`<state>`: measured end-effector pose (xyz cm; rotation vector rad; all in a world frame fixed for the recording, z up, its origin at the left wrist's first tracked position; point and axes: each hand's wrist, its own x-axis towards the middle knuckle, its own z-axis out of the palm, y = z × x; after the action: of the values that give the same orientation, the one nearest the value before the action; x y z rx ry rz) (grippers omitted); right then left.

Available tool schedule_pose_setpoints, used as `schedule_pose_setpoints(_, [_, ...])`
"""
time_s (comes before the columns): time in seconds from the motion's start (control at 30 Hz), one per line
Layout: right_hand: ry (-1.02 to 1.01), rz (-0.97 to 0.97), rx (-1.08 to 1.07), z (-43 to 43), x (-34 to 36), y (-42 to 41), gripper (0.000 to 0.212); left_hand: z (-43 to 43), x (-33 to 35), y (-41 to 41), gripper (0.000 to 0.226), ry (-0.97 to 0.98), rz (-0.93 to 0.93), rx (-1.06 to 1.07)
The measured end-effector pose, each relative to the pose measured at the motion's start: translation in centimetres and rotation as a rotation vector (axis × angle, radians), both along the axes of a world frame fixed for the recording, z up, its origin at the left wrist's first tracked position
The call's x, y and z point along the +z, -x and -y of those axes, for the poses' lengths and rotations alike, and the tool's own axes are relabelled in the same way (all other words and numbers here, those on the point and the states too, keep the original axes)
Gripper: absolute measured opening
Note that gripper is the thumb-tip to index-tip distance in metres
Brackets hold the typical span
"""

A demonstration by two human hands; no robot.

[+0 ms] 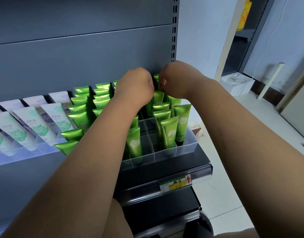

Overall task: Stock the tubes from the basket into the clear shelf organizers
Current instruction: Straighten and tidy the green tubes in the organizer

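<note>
While shelf point(165, 170) borders white floor point(225, 194), left hand point(135, 83), right hand point(173, 78), fingers point(163, 82) curled at green tubes point(166, 133), hold unclear.

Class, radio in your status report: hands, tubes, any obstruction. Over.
Left hand curled, hold hidden. Right hand pinches back-row green tube. Clear organizer front cells partly empty. No obstruction seen.

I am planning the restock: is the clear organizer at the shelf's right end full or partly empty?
Partly empty. Green tubes stand in many cells of the clear organizer, but several front cells hold nothing.
</note>
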<state>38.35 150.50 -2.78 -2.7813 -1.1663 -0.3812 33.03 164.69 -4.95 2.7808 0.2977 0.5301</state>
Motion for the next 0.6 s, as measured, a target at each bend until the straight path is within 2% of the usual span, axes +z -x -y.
schedule_pose_setpoints(0.23, [-0.022, -0.040, 0.020, 0.0, 0.1, -0.1, 0.024, -0.5, 0.5, 0.6, 0.014, 0.061, 0.003, 0.011])
schedule_pose_setpoints(0.37, [-0.120, -0.084, 0.021, -0.1, 0.2, -0.6, 0.025, -1.6, 1.5, 1.0, 0.020, 0.059, 0.056, 0.044])
schedule_pose_setpoints(0.47, [-0.198, -0.082, 0.001, -0.3, 0.3, -1.2, 0.020, -2.2, 2.4, 0.3, 0.019, -0.036, 0.049, 0.040])
schedule_pose_setpoints(0.6, [-0.200, -0.047, -0.009, -1.5, 0.2, -2.2, 0.020, -2.5, 3.5, -0.9, 0.014, -0.182, -0.029, -0.040])
